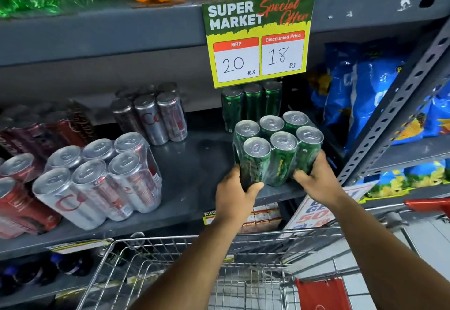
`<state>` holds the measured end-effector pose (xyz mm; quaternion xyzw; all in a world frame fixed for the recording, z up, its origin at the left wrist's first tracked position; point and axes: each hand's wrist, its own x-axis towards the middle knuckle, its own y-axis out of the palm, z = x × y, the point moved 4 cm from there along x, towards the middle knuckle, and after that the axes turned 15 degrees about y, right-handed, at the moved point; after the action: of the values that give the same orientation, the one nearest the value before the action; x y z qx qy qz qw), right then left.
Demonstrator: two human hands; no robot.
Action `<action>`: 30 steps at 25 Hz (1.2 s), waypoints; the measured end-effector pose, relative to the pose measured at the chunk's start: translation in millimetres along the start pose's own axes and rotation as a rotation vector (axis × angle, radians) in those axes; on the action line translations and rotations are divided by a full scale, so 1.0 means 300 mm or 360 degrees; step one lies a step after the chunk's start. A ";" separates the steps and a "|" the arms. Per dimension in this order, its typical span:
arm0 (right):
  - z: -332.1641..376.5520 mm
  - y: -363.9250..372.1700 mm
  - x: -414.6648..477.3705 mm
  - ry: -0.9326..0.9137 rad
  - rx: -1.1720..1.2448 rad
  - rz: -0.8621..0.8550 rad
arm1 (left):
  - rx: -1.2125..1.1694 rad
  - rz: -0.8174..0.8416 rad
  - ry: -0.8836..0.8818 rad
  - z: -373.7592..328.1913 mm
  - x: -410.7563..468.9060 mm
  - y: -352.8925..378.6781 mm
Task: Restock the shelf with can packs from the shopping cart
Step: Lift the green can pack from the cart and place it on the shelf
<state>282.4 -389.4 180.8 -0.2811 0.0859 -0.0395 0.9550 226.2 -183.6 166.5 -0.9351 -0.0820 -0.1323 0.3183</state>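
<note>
Both hands, left hand (pixel 235 194) and right hand (pixel 316 175), clasp the green six-pack (pixel 277 149) upright at the shelf (pixel 194 168) front; the green cans (pixel 252 102) stand just beyond.

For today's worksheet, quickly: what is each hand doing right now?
Left hand: closed on the green can pack.
Right hand: closed on the same pack.

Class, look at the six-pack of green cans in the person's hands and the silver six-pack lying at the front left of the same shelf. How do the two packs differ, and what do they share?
The green pack is gripped by the left hand and right hand; nobody touches the silver pack. The green pack sits at the shelf's right front; the silver is to the left. Green cans are dark green, silver ones silver with red lettering. Both hold six cans in clear wrap.
</note>
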 end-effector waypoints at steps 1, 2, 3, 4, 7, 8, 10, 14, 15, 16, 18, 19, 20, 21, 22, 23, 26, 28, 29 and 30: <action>-0.004 0.001 -0.001 0.0000 0.0007 -0.0001 | 0.0000 0.0000 -0.0003 -0.001 -0.001 0.000; -0.010 0.000 0.003 0.0002 -0.0001 0.0003 | 0.0004 0.0001 -0.0002 -0.002 -0.001 0.001; -0.008 -0.001 0.002 -0.0005 0.0002 0.0012 | 0.0008 0.0000 -0.0001 -0.002 -0.001 0.002; 0.001 -0.003 -0.004 0.0006 0.0003 0.0016 | 0.0009 -0.0004 -0.0007 -0.001 -0.001 0.002; -0.002 -0.013 0.003 0.0039 -0.0065 0.0067 | 0.0005 -0.0016 -0.0032 -0.003 -0.001 0.004; 0.003 -0.019 0.002 0.0063 -0.0107 0.0083 | 0.0013 -0.0010 -0.0034 -0.005 -0.002 0.004; 0.010 -0.030 0.002 0.0089 -0.0193 0.0096 | 0.0033 0.0008 -0.0027 -0.010 -0.004 0.001; 0.007 -0.038 -0.009 0.0140 -0.0216 0.0111 | 0.0020 0.0060 -0.0030 -0.010 0.005 -0.006; -0.001 -0.039 -0.006 0.0150 -0.0224 0.0121 | 0.0022 0.0068 -0.0036 -0.009 0.008 -0.007; 0.001 -0.041 -0.009 0.0142 -0.0227 0.0145 | 0.0030 0.0074 -0.0045 -0.007 0.009 -0.006; 0.007 -0.046 -0.010 0.0114 -0.0248 0.0184 | 0.0055 0.0081 -0.0051 -0.007 0.002 -0.003; 0.008 -0.047 -0.006 0.0108 -0.0269 0.0191 | 0.0070 0.0075 -0.0046 -0.010 -0.002 -0.002; 0.011 -0.048 -0.003 0.0099 -0.0285 0.0203 | 0.0087 0.0067 -0.0036 -0.012 -0.002 -0.003; 0.009 -0.047 -0.001 0.0102 -0.0286 0.0207 | 0.0099 0.0067 -0.0030 -0.010 0.000 -0.003; 0.013 -0.047 -0.004 0.0093 -0.0275 0.0212 | 0.0099 0.0076 -0.0031 -0.006 0.001 -0.002; 0.008 -0.046 -0.001 0.0119 -0.0283 0.0197 | 0.0095 0.0090 -0.0033 -0.002 0.000 0.001; -0.005 -0.038 0.010 0.0190 -0.0309 0.0196 | 0.0087 0.0134 -0.0026 -0.002 -0.004 0.006; -0.016 -0.042 0.024 0.0253 -0.0422 0.0177 | 0.0099 0.0196 -0.0040 -0.007 0.011 -0.002; -0.011 -0.051 0.020 0.0320 -0.0494 0.0150 | 0.0121 0.0253 -0.0054 -0.010 0.014 -0.012; -0.007 -0.055 0.016 0.0357 -0.0554 0.0124 | 0.0143 0.0285 -0.0054 -0.009 0.007 -0.032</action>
<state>286.3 -405.1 187.4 -0.4321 0.2080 -0.0180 0.8773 225.5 -177.7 174.8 -0.9256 -0.0094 -0.0837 0.3690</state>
